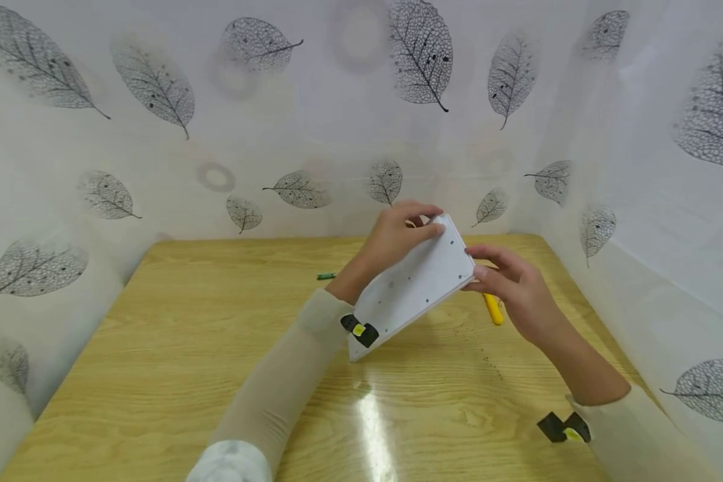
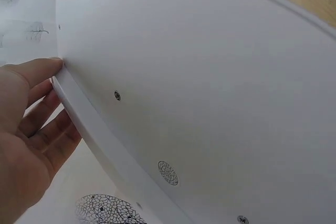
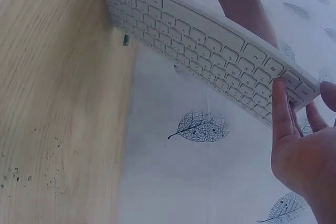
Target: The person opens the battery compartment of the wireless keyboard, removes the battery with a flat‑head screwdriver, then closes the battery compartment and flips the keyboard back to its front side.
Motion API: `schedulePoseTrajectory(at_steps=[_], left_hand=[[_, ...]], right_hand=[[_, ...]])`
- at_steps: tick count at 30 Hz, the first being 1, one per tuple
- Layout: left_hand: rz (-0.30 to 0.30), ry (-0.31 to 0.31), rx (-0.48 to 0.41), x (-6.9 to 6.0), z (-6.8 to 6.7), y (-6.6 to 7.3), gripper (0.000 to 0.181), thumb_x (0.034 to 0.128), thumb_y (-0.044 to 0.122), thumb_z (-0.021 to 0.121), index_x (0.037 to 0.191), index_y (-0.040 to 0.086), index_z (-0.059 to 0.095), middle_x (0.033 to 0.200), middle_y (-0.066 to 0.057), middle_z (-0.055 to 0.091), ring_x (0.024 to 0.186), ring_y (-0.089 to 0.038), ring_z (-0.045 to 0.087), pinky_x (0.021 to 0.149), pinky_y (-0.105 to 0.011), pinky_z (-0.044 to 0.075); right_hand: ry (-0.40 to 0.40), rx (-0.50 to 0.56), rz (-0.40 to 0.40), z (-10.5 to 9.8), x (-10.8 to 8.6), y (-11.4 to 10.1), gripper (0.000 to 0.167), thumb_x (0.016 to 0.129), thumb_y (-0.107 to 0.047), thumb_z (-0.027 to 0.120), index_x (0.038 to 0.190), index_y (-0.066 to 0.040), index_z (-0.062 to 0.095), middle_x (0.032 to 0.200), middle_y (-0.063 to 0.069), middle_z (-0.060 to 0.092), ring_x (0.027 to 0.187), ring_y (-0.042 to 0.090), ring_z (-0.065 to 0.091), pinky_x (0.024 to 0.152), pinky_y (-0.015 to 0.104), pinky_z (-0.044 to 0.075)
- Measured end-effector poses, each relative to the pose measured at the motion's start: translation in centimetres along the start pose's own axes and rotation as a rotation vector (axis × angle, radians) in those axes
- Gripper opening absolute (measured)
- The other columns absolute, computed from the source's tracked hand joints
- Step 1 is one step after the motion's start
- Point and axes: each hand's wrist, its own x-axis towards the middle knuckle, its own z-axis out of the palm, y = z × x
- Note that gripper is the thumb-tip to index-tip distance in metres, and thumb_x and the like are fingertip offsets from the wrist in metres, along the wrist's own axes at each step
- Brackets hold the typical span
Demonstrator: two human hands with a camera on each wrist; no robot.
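Note:
A white keyboard (image 1: 410, 288) is held tilted above the table, its screw-dotted underside toward the head camera. Its keys (image 3: 210, 51) face the other way, as the right wrist view shows. My left hand (image 1: 391, 237) grips the upper edge near a corner; in the left wrist view the thumb lies at the edge and the fingers (image 2: 58, 135) go behind it. My right hand (image 1: 518, 288) pinches the right-hand end, with fingertips (image 3: 280, 90) against the key side. The keyboard's lower left corner hangs near the tabletop; whether it touches is unclear.
On the wooden table (image 1: 187, 335) a yellow handle-like thing (image 1: 493, 309) lies below my right hand. A small green cylinder (image 1: 326, 276) lies behind the left wrist. Dark specks (image 3: 16, 177) are scattered on the wood. Leaf-printed white curtains (image 1: 313, 134) stand around the table.

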Motion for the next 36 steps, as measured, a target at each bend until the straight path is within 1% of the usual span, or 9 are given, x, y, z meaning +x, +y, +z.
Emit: schedulePoseTrajectory(at_steps=[3,6,9,14,18,22,27,32,36], left_hand=[[0.001,0.022,-0.028,0.0,-0.5,0.2,0.034,0.0945,0.031,0.072,0.126,0.018,0.071,0.114,0.002,0.066,0.093,-0.014,0.061,0.072,-0.025,0.054],[-0.004,0.046,-0.059,0.0,-1.0,0.5,0.033,0.0947,0.032,0.072,0.125,0.019,0.071,0.115,0.002,0.066,0.094,-0.015,0.061,0.074,-0.027,0.054],[0.018,0.074,-0.103,-0.1,-1.3,0.8,0.033,0.0945,0.03,0.073,0.125,0.018,0.071,0.115,0.001,0.066,0.095,-0.016,0.062,0.076,-0.029,0.055],[0.05,0.107,-0.167,-0.4,-1.6,0.9,0.032,0.0948,0.029,0.072,0.125,0.016,0.07,0.116,0.0,0.065,0.096,-0.015,0.062,0.077,-0.031,0.058],[0.079,0.14,-0.199,-0.5,-1.8,0.9,0.032,0.0955,0.028,0.071,0.125,0.015,0.07,0.119,-0.001,0.065,0.097,-0.015,0.063,0.076,-0.033,0.059],[0.08,0.172,-0.224,-0.7,-2.0,0.7,0.032,0.0949,0.027,0.072,0.124,0.015,0.071,0.12,-0.001,0.066,0.095,-0.015,0.063,0.077,-0.033,0.06],[0.064,0.175,-0.232,-1.1,-2.4,0.5,0.032,0.0957,0.028,0.071,0.126,0.017,0.07,0.121,-0.001,0.066,0.097,-0.015,0.063,0.08,-0.034,0.059],[0.071,0.188,-0.24,-1.6,-2.7,0.4,0.032,0.0965,0.028,0.07,0.126,0.016,0.069,0.121,-0.002,0.066,0.098,-0.016,0.062,0.083,-0.035,0.059],[0.076,0.206,-0.259,-2.1,-2.8,0.4,0.032,0.0973,0.027,0.069,0.127,0.014,0.068,0.121,-0.002,0.065,0.099,-0.016,0.062,0.086,-0.035,0.057]], right_hand=[[0.003,-0.026,-0.021,0.5,0.3,-0.6,0.031,0.104,0.0,0.049,0.134,0.005,0.055,0.125,0.005,0.063,0.099,0.016,0.071,0.088,0.03,0.058],[0.015,-0.062,-0.035,1.0,0.7,-1.1,0.031,0.104,-0.002,0.049,0.134,0.003,0.055,0.125,0.005,0.063,0.1,0.015,0.07,0.088,0.03,0.058],[0.034,-0.109,-0.049,1.4,1.1,-1.6,0.03,0.105,-0.005,0.05,0.133,0.001,0.056,0.125,0.004,0.063,0.099,0.015,0.07,0.087,0.028,0.058],[0.052,-0.167,-0.073,1.9,1.6,-2.4,0.028,0.104,-0.007,0.052,0.131,0.0,0.058,0.123,0.003,0.062,0.098,0.014,0.069,0.085,0.026,0.058],[0.056,-0.147,-0.096,2.4,2.0,-2.8,0.028,0.104,-0.005,0.052,0.13,0.002,0.058,0.122,0.004,0.063,0.095,0.015,0.069,0.084,0.026,0.059],[0.052,-0.121,-0.121,3.0,2.4,-2.9,0.029,0.103,-0.003,0.052,0.13,0.005,0.057,0.122,0.006,0.063,0.092,0.017,0.068,0.081,0.028,0.059],[0.045,-0.104,-0.142,3.6,2.7,-2.7,0.03,0.102,0.0,0.052,0.131,0.006,0.056,0.124,0.006,0.062,0.09,0.016,0.066,0.078,0.028,0.059],[0.038,-0.094,-0.151,4.2,3.0,-2.6,0.03,0.101,0.001,0.054,0.13,0.005,0.057,0.122,0.004,0.063,0.089,0.015,0.066,0.076,0.029,0.059],[0.01,-0.086,-0.159,4.5,3.3,-2.4,0.032,0.102,0.0,0.053,0.134,0.005,0.054,0.125,0.004,0.062,0.092,0.014,0.065,0.077,0.028,0.058]])
